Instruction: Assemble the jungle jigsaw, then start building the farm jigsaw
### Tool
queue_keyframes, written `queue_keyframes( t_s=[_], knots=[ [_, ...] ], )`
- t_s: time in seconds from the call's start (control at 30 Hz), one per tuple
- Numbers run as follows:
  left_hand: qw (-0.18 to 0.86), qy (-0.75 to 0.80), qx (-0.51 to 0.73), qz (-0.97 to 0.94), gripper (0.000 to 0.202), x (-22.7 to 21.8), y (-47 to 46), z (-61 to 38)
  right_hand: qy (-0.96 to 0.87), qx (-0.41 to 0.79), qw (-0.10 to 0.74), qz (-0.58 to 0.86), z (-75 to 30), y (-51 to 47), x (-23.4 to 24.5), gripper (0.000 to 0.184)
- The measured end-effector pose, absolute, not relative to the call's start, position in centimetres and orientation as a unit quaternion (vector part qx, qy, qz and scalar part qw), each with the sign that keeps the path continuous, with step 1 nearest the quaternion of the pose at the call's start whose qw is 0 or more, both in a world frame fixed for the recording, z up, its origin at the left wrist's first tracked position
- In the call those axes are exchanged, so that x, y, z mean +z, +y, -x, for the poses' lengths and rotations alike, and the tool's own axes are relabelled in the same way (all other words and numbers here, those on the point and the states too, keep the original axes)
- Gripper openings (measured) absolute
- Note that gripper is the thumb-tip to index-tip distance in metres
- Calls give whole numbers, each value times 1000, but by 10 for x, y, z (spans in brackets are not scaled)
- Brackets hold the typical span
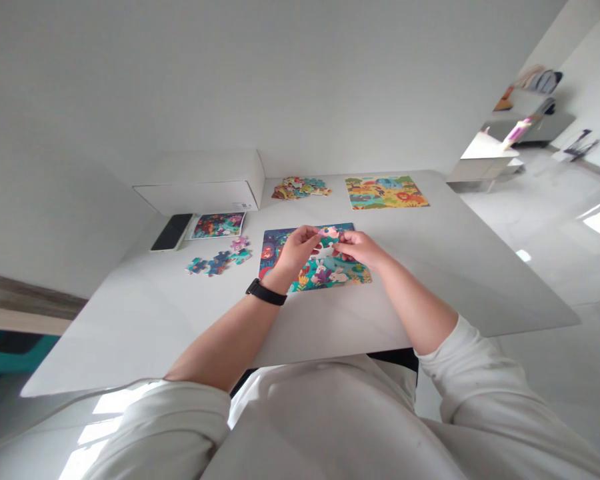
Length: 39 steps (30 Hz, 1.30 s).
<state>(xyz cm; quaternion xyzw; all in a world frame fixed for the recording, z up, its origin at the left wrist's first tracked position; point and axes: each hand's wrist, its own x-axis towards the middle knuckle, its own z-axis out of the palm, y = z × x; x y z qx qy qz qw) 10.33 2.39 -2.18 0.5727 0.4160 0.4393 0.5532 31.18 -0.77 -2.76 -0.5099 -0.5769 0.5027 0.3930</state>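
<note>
A colourful jigsaw puzzle (325, 275) with rabbits lies on the white table (430, 280) in front of me. Both hands hover over its middle. My left hand (297, 250), with a black band at the wrist, and my right hand (357, 248) pinch a small pink puzzle piece (329, 233) between their fingertips, just above the puzzle. Several loose blue and purple pieces (220, 259) lie to the left of the puzzle.
A white box (205, 180) stands at the back left, with a black phone (173, 232) and a picture card (217, 225) before it. A pile of pieces (300, 188) and a finished yellow puzzle (385, 192) lie at the far edge. Furniture stands far right.
</note>
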Motion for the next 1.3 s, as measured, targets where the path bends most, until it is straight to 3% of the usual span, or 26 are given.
queue_keyframes(
  t_s=[0.33,0.67,1.0,1.3],
  knots=[
    [478,440,376,-661,17,-21,40,-126,-587,402,452,539,-333,-1,-26,45],
    [358,460,336,-740,19,-44,32,-127,-664,251,325,625,-339,7,-41,16],
    [250,458,286,-804,29,-46,28,-129,-674,234,290,638,-342,4,-34,8],
    [233,440,284,-819,27,-47,29,-129,-702,194,260,635,-342,5,-38,8]
  ],
)
